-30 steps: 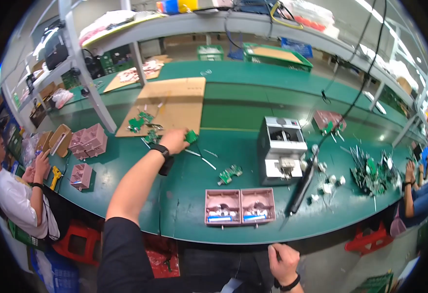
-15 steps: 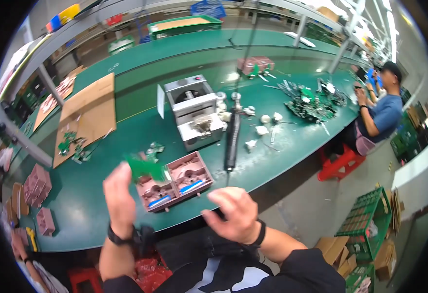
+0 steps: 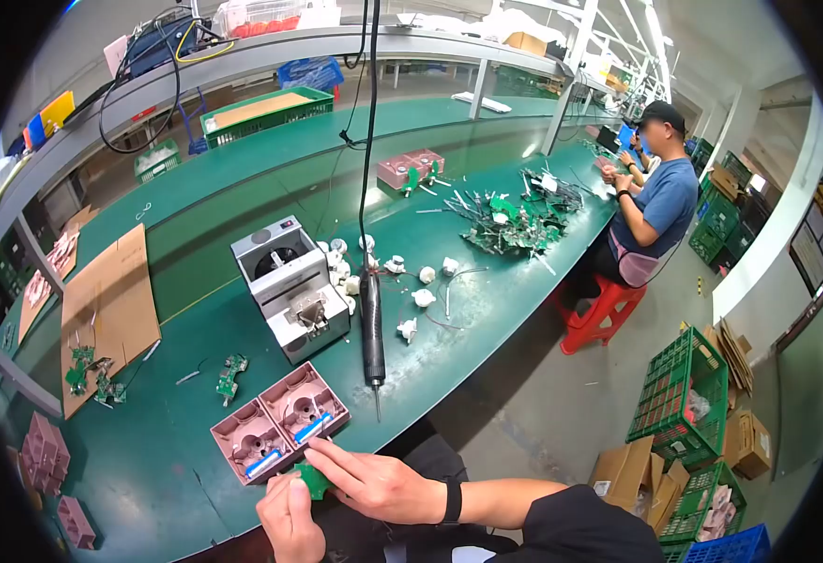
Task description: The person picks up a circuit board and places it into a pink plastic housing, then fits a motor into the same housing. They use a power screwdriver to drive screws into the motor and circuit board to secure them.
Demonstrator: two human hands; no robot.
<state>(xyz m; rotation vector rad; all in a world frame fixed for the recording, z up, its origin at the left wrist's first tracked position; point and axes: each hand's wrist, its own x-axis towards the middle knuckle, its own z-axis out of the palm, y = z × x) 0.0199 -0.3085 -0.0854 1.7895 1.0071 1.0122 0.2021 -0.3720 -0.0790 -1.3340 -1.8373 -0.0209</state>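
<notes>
Pinches green circuit board (image 3: 314, 481) between curled left hand (image 3: 289, 519) and right hand (image 3: 388, 485) with fingers extended, at near edge of tabletop (image 3: 153, 479), just beside pink casings (image 3: 272, 418). Has bare room leftward along that edge.

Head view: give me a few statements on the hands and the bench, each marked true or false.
1. The left hand and right hand are both at a green circuit board. True.
2. The black screwdriver is left of the grey machine. False: it is on the machine's right.
3. Both joined pink trays contain a blue piece. True.
4. The co-worker in blue is standing. False: that person sits on a red stool.
5. The cardboard sheet lies left of the machine. True.
</notes>
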